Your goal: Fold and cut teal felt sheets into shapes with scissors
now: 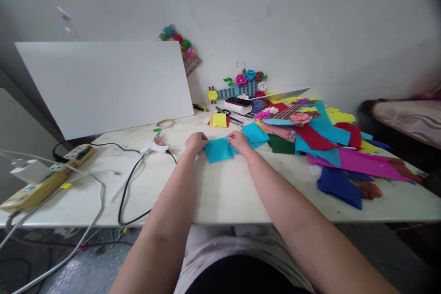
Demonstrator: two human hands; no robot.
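A strip of turquoise crepe paper (219, 149) lies on the white table between my hands. My left hand (197, 141) pinches its upper left corner. With fingers closed, my right hand (238, 139) grips the strip near its upper edge; the paper runs on beneath that hand to a further turquoise part (255, 134) on the right. Just behind my hands rests a small stack of yellow paper squares (218, 120) with red paper under it. Scissors (223, 111) lie behind the stack.
A white glue gun (154, 145) with a black cord sits to the left, near a power strip (51, 179). Coloured crepe paper (361, 161) is heaped on the right. A large white board (106, 87) leans on the wall, with a tape roll (165, 123) before it. Paper-flower crafts (241, 85) stand behind.
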